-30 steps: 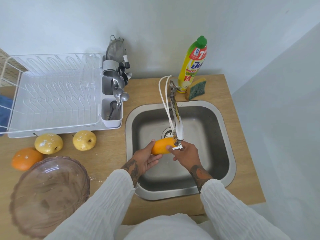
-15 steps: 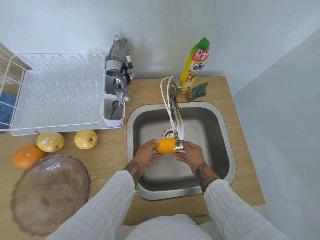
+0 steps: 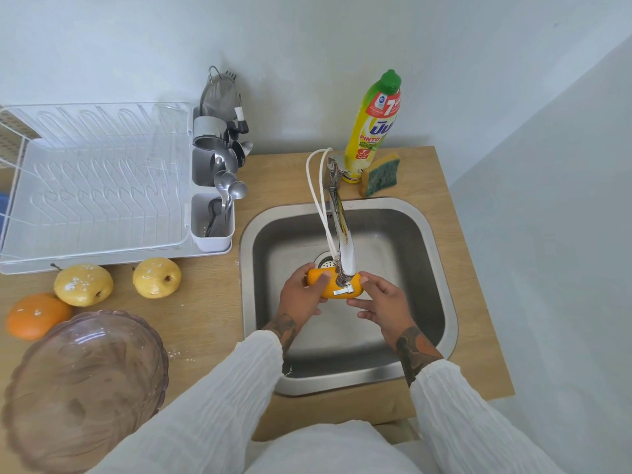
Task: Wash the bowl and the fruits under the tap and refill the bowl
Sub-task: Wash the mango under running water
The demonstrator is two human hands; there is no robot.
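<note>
The left hand [image 3: 301,299] curls around the left end of an orange fruit [image 3: 330,285], thumb laid across its top, gripping it. The right hand [image 3: 383,302] meets the fruit's right end with its thumb and fingertips, the other fingers loosely spread below; it holds the fruit lightly rather than wrapping it. Both hands keep the fruit directly under the spout of the tap [image 3: 342,234], above the steel sink [image 3: 441,268], with the drain just at 11 o'clock of the fruit. Whether water runs cannot be told.

On the table [image 3: 212,302], at 9 o'clock of the sink, lie two yellow fruits [image 3: 156,277] dusted with white specks, side by side but apart. An orange [image 3: 34,315] sits farther toward 9 o'clock, close to the leftmost yellow fruit. The translucent brownish bowl [image 3: 82,388] stands at 7 o'clock of the sink, near the orange.

At 10 o'clock, a white dish rack [image 3: 95,186] carries a cutlery holder [image 3: 212,220] with spoons. At 12 o'clock of the sink stand a yellow detergent bottle [image 3: 372,131] and, just beside it, a sponge [image 3: 380,174].
</note>
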